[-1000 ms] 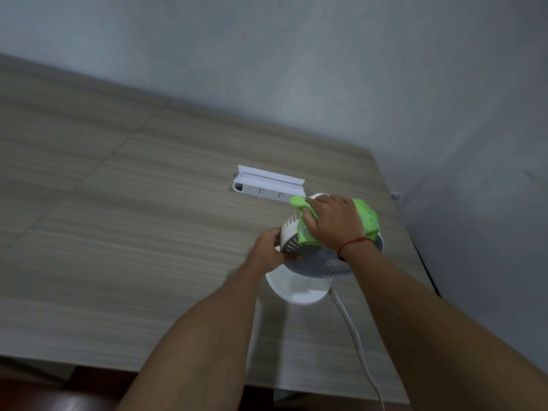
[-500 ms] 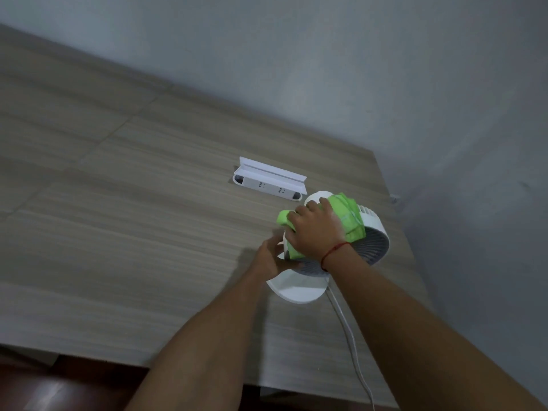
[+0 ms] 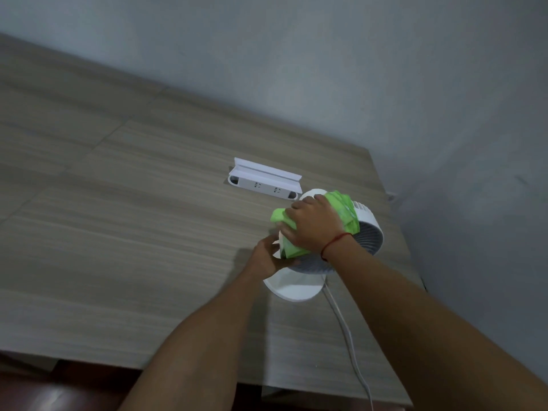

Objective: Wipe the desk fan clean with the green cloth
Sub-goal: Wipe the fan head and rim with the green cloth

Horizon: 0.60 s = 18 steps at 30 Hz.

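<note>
A small white desk fan stands on a round base near the right side of the wooden desk, its grille tilted up toward me. My right hand presses the bunched green cloth on the top and left side of the fan's housing. My left hand grips the fan's left rim from below and steadies it. A red string circles my right wrist. Much of the fan's front is hidden by my right hand and the cloth.
A white power strip lies on the desk just behind and left of the fan. The fan's white cord runs toward me over the front edge. Grey walls close in behind and to the right.
My right hand has slid the green cloth leftward across the top of the fan, uncovering the right part of the grille. My left hand has kept its hold on the left rim.
</note>
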Each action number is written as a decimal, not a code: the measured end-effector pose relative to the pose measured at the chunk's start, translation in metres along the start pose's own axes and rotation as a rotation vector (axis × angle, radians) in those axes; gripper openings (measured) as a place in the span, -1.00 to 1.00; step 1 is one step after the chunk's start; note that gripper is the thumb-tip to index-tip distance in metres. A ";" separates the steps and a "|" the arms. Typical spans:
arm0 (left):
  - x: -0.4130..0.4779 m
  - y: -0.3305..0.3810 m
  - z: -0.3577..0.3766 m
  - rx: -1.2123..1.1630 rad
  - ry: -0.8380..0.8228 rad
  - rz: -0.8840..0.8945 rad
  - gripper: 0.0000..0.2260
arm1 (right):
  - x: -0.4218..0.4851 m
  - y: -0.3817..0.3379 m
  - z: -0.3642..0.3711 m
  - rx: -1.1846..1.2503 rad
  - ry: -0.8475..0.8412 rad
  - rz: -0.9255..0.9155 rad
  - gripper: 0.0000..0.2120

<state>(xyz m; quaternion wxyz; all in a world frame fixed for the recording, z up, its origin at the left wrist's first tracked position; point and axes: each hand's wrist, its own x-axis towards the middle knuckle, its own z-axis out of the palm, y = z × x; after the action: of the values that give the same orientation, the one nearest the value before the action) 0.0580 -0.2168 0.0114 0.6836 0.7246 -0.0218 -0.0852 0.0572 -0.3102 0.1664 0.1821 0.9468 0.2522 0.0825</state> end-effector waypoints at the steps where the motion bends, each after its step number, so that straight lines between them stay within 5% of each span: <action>1: 0.000 0.001 -0.001 -0.011 -0.006 -0.034 -0.45 | -0.002 0.003 -0.001 0.063 0.034 0.006 -0.42; 6: -0.003 0.011 -0.020 0.277 -0.126 -0.111 -0.15 | 0.002 0.012 -0.011 0.311 0.099 0.061 -0.56; 9: -0.007 0.036 -0.042 0.569 -0.080 -0.185 -0.38 | -0.008 0.029 -0.012 0.242 0.131 0.108 -0.62; 14: -0.012 0.106 -0.038 0.259 0.476 0.047 -0.73 | -0.020 0.035 -0.009 0.312 0.215 0.152 -0.65; 18: -0.019 0.135 -0.005 0.072 0.301 0.080 -0.72 | -0.023 0.040 -0.010 0.407 0.229 0.217 -0.71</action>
<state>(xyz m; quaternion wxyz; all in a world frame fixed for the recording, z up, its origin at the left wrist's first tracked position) 0.0514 -0.2180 0.1478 0.6554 0.7518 0.0490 0.0526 0.0527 -0.3510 0.1891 -0.0519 0.9700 0.1793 0.1556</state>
